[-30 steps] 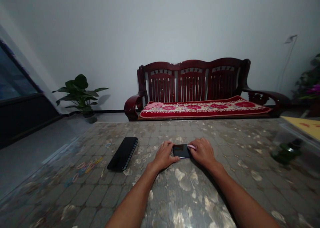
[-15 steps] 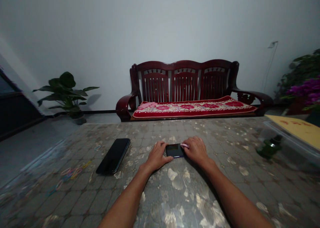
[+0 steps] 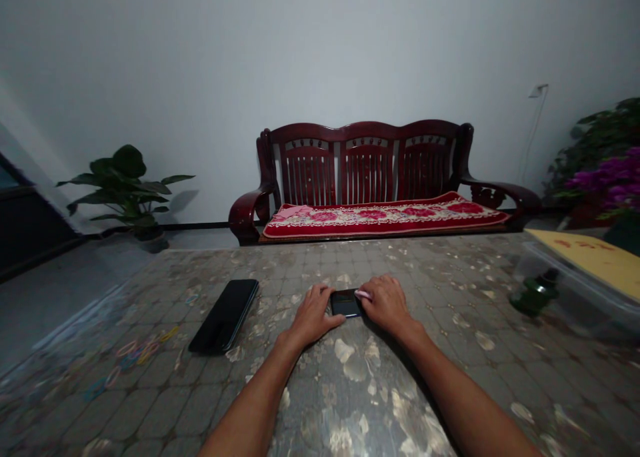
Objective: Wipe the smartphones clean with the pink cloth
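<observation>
A dark, glossy phone (image 3: 346,304) lies flat on the patterned table in front of me, its long side running left to right. My left hand (image 3: 316,313) grips its left end, fingers at the far edge and thumb at the near edge. Over the phone's right part rests my right hand (image 3: 385,302), fingers closed on a small pale pink piece (image 3: 363,295) that looks like folded cloth or tissue and touches the screen. The right end of the phone is hidden under that hand. To the left, a larger black phone (image 3: 225,315) lies by itself.
Several coloured rubber bands (image 3: 143,351) are scattered at the table's left. A dark green bottle (image 3: 535,293) stands at the right by a clear plastic box (image 3: 575,290) with a yellow sheet (image 3: 590,249) on top. Beyond the table is a red wooden bench (image 3: 367,170).
My right hand has slid a little to the left over the phone with the pink piece. My left hand keeps its hold. The view has shifted slightly.
</observation>
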Demonstrator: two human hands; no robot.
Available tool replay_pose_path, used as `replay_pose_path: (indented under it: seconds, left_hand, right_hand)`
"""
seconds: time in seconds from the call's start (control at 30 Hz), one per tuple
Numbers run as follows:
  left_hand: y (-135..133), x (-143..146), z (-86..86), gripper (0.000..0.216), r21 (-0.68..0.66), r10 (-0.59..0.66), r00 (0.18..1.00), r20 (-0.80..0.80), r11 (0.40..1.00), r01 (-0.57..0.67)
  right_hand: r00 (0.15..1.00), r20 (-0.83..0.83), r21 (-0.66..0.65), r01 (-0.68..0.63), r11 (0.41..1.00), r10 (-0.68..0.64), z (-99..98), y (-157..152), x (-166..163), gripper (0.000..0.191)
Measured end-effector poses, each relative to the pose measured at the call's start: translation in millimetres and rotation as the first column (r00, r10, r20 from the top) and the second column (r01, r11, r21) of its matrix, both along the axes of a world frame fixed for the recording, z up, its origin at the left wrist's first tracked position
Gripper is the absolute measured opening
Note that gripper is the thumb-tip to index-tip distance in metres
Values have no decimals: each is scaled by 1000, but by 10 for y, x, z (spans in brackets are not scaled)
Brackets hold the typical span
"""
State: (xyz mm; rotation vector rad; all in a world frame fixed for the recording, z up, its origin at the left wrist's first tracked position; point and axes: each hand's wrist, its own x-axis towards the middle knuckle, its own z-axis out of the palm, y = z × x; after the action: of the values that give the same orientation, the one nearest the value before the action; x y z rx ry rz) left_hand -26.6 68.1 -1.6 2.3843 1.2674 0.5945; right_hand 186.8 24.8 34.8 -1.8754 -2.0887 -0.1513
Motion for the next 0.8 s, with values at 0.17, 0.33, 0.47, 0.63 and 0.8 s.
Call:
replay_pose_path:
  seconds: [0.17, 0.33, 0.47, 0.63, 0.8]
  left_hand:
    - [-3, 2, 12, 57, -6, 12, 1000, 0, 1000, -12]
    - [1, 6, 12, 58, -13, 3, 1000, -7, 1000, -3]
    - [5, 1, 5, 59, -5, -1, 1000, -9, 1000, 1]
    - [14, -8, -16, 59, -6, 2, 1000, -3, 1000, -2]
    - [19, -4, -23, 59, -17, 13, 1000, 7, 1000, -13]
  right_hand:
    - [987, 26, 24, 155, 988, -156, -45, 56, 165, 21]
    - [998, -3, 6, 64, 998, -64, -58, 48, -7, 21]
    - [996, -14, 3, -86, 996, 86, -54, 37, -156, 23]
    - [1000, 20, -6, 22, 1000, -21, -47, 65, -14, 20]
    - [998, -3, -4, 68, 998, -68, -42, 57, -7, 22]
